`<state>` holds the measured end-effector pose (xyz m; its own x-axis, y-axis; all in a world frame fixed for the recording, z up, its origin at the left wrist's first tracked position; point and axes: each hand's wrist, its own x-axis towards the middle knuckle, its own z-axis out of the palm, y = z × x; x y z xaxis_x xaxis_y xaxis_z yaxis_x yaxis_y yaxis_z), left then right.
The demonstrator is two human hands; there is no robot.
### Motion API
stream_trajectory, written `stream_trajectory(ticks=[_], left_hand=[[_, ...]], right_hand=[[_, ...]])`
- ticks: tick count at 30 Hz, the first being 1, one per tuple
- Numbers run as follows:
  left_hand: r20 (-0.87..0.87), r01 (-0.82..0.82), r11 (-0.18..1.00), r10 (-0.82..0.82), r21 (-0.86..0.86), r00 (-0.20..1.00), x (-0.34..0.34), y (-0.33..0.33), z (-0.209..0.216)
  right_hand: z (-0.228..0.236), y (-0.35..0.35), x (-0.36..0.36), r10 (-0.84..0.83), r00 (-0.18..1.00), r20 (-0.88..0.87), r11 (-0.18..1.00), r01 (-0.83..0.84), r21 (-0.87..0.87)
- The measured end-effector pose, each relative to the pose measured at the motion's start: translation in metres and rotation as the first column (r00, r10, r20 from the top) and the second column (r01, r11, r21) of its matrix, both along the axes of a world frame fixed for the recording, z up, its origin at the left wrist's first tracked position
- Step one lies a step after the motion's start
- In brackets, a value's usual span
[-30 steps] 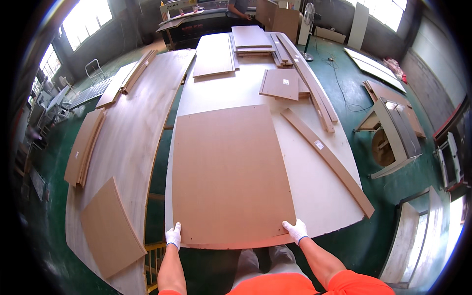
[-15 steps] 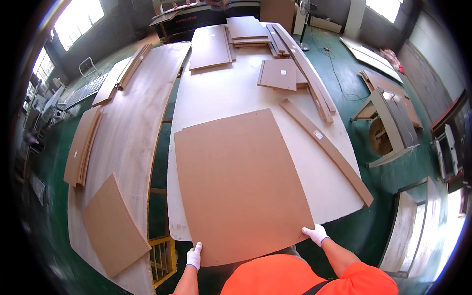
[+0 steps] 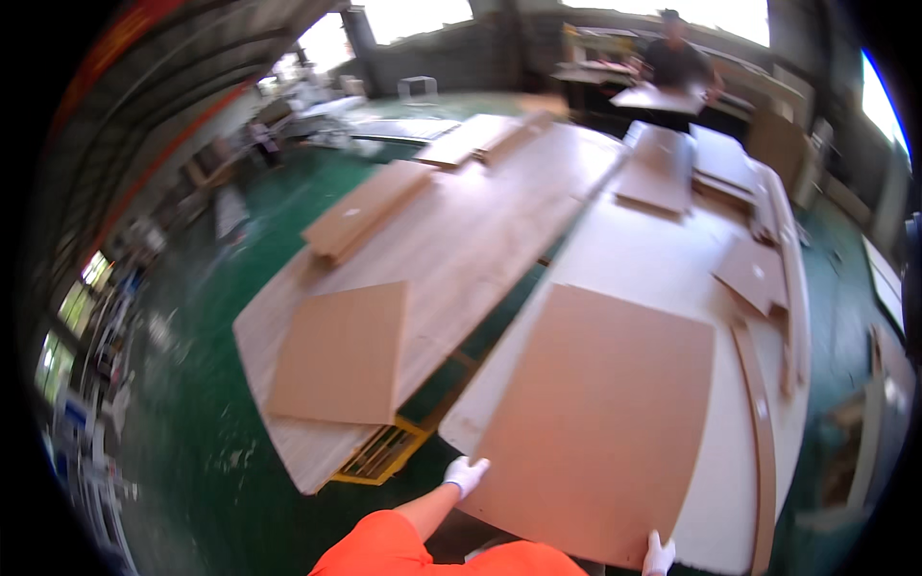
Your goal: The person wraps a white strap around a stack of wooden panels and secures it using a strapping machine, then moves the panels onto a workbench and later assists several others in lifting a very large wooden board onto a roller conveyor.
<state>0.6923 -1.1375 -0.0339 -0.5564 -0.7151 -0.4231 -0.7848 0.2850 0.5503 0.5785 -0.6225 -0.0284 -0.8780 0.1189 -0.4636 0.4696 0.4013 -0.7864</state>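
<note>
A large brown wooden panel (image 3: 600, 422) lies over the near end of the white-topped table, its near edge reaching past the table toward me. My left hand (image 3: 466, 475), in a white glove, is closed on the panel's near left corner. At the near right corner, my gloved right hand (image 3: 659, 554) grips the edge, with its lower part cut off by the picture's rim. Beside the panel, on the right, a long narrow brown strip (image 3: 759, 442) rests on the white tabletop (image 3: 586, 259).
Left of a narrow gap stands a wood-grain table (image 3: 480, 259) bearing a square brown panel (image 3: 341, 350) and a panel stack (image 3: 370, 206). A yellow frame (image 3: 389, 451) shows beneath it. More panels (image 3: 658, 171) lie at the white table's far end. Beyond is another person (image 3: 672, 62).
The view has swung to the left, so the tables appear farther right and tilted. Both hands keep their hold on the large panel's near corners. A person has come into view.
</note>
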Motion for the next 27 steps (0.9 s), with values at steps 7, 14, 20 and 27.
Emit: stream_trajectory(ticks=[7,14,20,27], left_hand=[[0.13,-0.059,0.995,0.049,0.077,0.99,0.003,0.026,0.031],[0.196,-0.026,0.989,0.054,-0.145,0.979,0.021,0.1,0.039],[0.219,-0.141,0.988,0.152,-0.066,0.964,0.055,0.153,0.04],[0.313,-0.292,0.929,0.214,0.228,0.925,0.079,0.143,0.031]], right_hand=[[0.024,0.033,0.005,0.055,0.997,0.044,0.982,-0.062,0.18],[0.015,0.086,-0.022,0.213,0.962,0.17,0.95,-0.244,0.193],[-0.017,0.175,0.021,0.238,0.919,0.315,0.97,-0.211,-0.116],[-0.03,0.16,-0.044,-0.047,0.99,0.136,0.995,0.034,0.094]])
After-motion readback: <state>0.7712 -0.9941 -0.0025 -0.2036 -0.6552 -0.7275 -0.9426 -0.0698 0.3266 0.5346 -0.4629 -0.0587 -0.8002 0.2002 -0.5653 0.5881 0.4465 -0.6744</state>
